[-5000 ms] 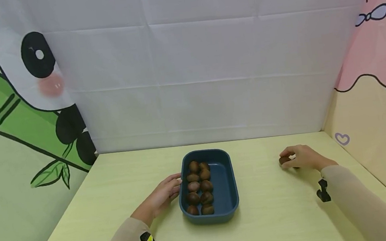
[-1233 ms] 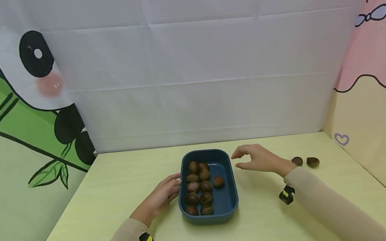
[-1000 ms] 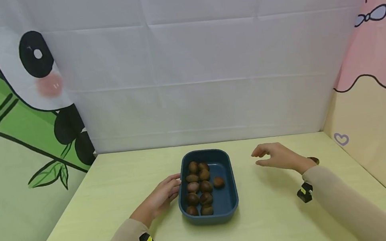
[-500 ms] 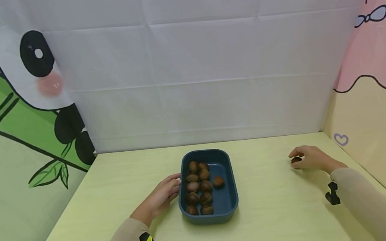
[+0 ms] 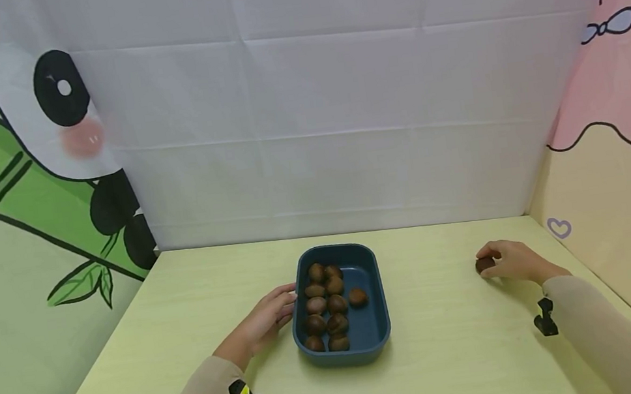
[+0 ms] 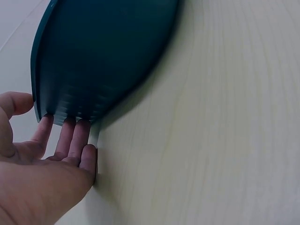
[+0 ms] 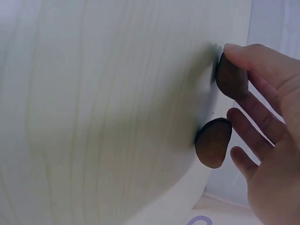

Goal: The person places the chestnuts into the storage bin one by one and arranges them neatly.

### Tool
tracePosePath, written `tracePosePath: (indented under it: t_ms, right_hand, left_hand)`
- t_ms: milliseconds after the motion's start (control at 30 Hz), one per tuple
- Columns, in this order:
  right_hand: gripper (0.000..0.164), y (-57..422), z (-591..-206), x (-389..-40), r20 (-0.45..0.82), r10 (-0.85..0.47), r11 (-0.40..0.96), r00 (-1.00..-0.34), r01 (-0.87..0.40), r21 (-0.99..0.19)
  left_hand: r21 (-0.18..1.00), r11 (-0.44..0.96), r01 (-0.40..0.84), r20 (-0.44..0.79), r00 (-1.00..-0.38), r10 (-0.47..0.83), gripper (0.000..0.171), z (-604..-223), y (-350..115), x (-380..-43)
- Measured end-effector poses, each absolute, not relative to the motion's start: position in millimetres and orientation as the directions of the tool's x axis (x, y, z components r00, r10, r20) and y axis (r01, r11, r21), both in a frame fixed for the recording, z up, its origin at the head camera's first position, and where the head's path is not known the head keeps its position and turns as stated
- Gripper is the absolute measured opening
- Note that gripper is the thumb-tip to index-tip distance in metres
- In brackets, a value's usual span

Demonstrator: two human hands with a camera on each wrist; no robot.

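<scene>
My right hand (image 5: 515, 261) pinches a dark brown chestnut (image 5: 485, 264) between thumb and fingers, at the right of the table. In the right wrist view the gripped chestnut (image 7: 232, 78) is close to the tabletop. A second chestnut (image 7: 213, 143) lies just beside it near the other fingertips; the hand hides this one in the head view. My left hand (image 5: 268, 318) rests its fingertips against the left outer wall of a blue rectangular box (image 5: 370, 328), thumb at the rim. Inside are two columns of chestnuts (image 5: 336, 304) along the left and a single chestnut (image 5: 357, 297) to their right.
The box stands upright mid-table on the pale wood-grain tabletop (image 5: 429, 354). A white cloth backdrop (image 5: 342, 121) closes off the far edge. Cartoon-printed panels flank the table, green (image 5: 35, 271) on the left and pink and cream (image 5: 623, 198) on the right.
One chestnut has been added in the box, right of the two columns. My right hand has gone from beside the box back to the right and taken hold of another chestnut. The left hand stays put.
</scene>
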State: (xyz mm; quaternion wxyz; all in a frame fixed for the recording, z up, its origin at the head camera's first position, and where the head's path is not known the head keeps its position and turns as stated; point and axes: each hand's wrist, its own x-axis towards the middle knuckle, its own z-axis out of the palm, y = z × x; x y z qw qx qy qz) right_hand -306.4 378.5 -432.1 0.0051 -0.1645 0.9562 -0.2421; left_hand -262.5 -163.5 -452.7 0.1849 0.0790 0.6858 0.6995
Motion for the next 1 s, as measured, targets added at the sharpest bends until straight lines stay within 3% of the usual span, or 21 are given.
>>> tracePosePath:
  t_ms: [533,1000]
  right_hand:
    - [0.035,354.8,-421.3,-313.5,0.113,-0.369,0.796,-0.922,-0.377,-0.473]
    - [0.034,304.2,-394.8,-308.9,0.185,-0.500,0.681,-0.846,-0.516,-0.520]
  left_hand:
    - [0.988,0.025,-0.150,-0.149,-0.918,0.368,0.059,-450.6,-163.1,-260.1]
    - [0.989,0.024,-0.144,-0.143,-0.919,0.369,0.059,-450.2,-163.0,-259.7]
